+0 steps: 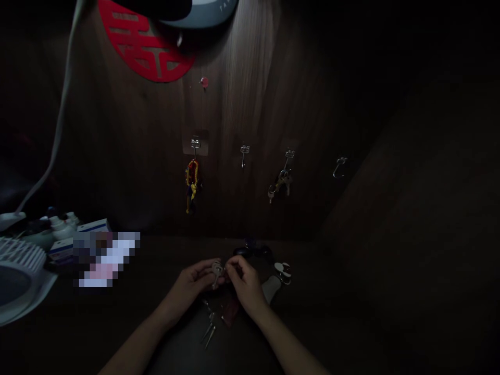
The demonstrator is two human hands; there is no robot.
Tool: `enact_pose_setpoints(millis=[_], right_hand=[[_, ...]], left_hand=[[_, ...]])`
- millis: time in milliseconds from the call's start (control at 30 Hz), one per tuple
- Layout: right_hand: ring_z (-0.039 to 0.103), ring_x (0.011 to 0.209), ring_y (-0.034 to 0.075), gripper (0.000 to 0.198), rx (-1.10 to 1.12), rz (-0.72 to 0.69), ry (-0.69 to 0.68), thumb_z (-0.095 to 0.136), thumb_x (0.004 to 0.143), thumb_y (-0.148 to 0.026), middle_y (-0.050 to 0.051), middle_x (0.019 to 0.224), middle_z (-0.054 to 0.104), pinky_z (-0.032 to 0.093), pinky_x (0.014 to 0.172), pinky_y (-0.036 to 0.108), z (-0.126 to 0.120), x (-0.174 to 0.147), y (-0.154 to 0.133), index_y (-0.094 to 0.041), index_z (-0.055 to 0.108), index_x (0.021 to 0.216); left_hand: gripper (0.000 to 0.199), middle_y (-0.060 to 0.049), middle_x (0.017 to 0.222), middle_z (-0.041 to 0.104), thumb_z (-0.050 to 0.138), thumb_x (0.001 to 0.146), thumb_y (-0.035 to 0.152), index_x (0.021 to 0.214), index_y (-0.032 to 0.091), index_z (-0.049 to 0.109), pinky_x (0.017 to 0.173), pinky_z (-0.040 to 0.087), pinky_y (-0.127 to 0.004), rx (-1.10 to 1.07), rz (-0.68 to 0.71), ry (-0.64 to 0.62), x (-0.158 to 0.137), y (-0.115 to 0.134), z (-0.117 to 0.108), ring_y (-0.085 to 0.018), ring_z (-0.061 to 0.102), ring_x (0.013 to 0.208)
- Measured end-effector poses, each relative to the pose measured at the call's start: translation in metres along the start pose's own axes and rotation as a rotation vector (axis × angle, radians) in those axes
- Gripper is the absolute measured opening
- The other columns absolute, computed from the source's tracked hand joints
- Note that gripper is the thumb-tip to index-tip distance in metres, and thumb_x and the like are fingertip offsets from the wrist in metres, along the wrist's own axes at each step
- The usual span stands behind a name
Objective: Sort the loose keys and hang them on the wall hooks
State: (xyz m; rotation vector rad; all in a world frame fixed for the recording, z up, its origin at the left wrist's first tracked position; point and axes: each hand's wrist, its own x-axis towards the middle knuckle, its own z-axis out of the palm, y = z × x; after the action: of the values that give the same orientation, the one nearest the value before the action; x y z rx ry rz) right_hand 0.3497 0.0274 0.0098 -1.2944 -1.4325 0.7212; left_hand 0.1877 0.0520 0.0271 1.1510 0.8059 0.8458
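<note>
Pinching one key point(216, 269) narrowly between thumb and fingers of the left hand point(198, 277), low over the tabletop point(167, 255). Holding the right hand point(244, 281) just beside it, fingertips drawn together; cannot tell whether closed on anything. Just below the hands, counting two slim metal pieces point(209, 333) and one red item point(230, 311). Past the right wrist, counting one pale object point(272, 287) and one white-and-red item point(283, 269). Near the table's back edge, spotting dark shapes point(255, 252) too dim to count. At far left, seeing one slatted device point(21, 256) and, behind it, crowded bottles point(61, 227); well apart from the left hand, with a wide stretch of tabletop between. On the wall point(234, 208), counting four hooks point(244, 150), well spaced, with a yellow-and-red cord point(192, 179) on the first from left and a key bunch point(284, 179) on the third. Higher, counting one red cutout point(158, 54).
</note>
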Motion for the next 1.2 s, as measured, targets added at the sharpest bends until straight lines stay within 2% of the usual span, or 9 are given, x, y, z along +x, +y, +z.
enact_pose_setpoints(millis=[100,233,367,433,667,800,933,1200], right_hand=[[0.059,0.071,0.014,0.019,0.009,0.013,-0.024,0.047,0.086,-0.035,0.0,0.076,0.061,0.045,0.065,0.024,0.0,-0.002,-0.006,-0.02,0.057,0.084],[0.06,0.071,0.014,0.015,0.009,0.025,-0.07,0.052,0.083,-0.031,0.0,0.077,0.064,0.046,0.066,0.024,0.001,-0.005,-0.01,-0.02,0.057,0.092],[0.059,0.069,0.013,0.041,-0.022,0.032,-0.101,0.064,0.073,-0.025,-0.001,0.083,0.063,0.047,0.063,0.024,0.005,-0.009,-0.012,-0.023,0.051,0.112],[0.06,0.069,0.013,0.048,-0.041,0.029,-0.128,0.066,0.07,-0.021,-0.001,0.086,0.063,0.048,0.062,0.024,0.006,-0.01,-0.013,-0.025,0.05,0.116],[0.061,0.069,0.013,0.03,-0.087,-0.037,-0.104,0.059,0.076,-0.02,-0.001,0.079,0.066,0.047,0.06,0.022,0.004,-0.008,-0.016,-0.024,0.059,0.105],[0.061,0.064,0.012,0.018,-0.086,-0.038,-0.073,0.054,0.082,-0.025,-0.001,0.077,0.067,0.046,0.06,0.021,0.001,-0.006,-0.012,-0.022,0.062,0.098],[0.058,0.053,0.01,0.022,-0.035,0.014,-0.06,0.045,0.088,-0.033,-0.001,0.071,0.066,0.044,0.053,0.02,-0.002,-0.004,-0.01,-0.02,0.062,0.097],[0.054,0.049,0.01,0.029,0.0,0.032,-0.046,0.043,0.089,-0.039,-0.003,0.057,0.058,0.042,0.051,0.02,-0.001,-0.002,-0.003,-0.019,0.063,0.096]], left_hand=[[0.038,-0.006,0.096,0.073,0.073,0.069,0.028,0.105,0.02,0.066,0.08,0.052,-0.031,-0.115,-0.017,0.041,0.002,-0.004,-0.001,-0.022,0.067,0.091],[0.035,-0.004,0.091,0.072,0.074,0.067,0.024,0.101,0.019,0.066,0.077,0.053,-0.03,-0.102,-0.005,0.069,0.003,-0.005,-0.002,-0.02,0.067,0.088],[0.032,-0.002,0.086,0.072,0.071,0.069,0.025,0.099,0.018,0.065,0.074,0.053,-0.029,-0.024,0.015,0.076,0.002,-0.002,0.001,-0.019,0.067,0.084],[0.029,-0.002,0.081,0.072,0.071,0.068,0.027,0.095,0.017,0.066,0.072,0.054,-0.029,0.019,0.014,0.098,0.002,0.0,0.002,-0.02,0.068,0.081],[0.031,-0.002,0.08,0.073,0.07,0.069,0.033,0.097,0.018,0.067,0.072,0.054,-0.029,0.048,-0.046,0.118,0.001,0.0,0.001,-0.019,0.068,0.08],[0.038,-0.005,0.094,0.073,0.066,0.075,0.034,0.111,0.019,0.063,0.077,0.054,-0.03,-0.073,-0.085,0.029,0.003,-0.002,-0.001,-0.02,0.067,0.089],[0.04,-0.01,0.104,0.072,0.065,0.076,0.024,0.116,0.019,0.061,0.083,0.051,-0.031,-0.198,-0.136,-0.071,0.002,0.001,-0.001,-0.021,0.066,0.099],[0.041,-0.012,0.112,0.069,0.065,0.078,0.026,0.118,0.018,0.059,0.081,0.052,-0.028,-0.155,-0.117,-0.093,-0.001,0.006,-0.001,-0.023,0.064,0.103]])
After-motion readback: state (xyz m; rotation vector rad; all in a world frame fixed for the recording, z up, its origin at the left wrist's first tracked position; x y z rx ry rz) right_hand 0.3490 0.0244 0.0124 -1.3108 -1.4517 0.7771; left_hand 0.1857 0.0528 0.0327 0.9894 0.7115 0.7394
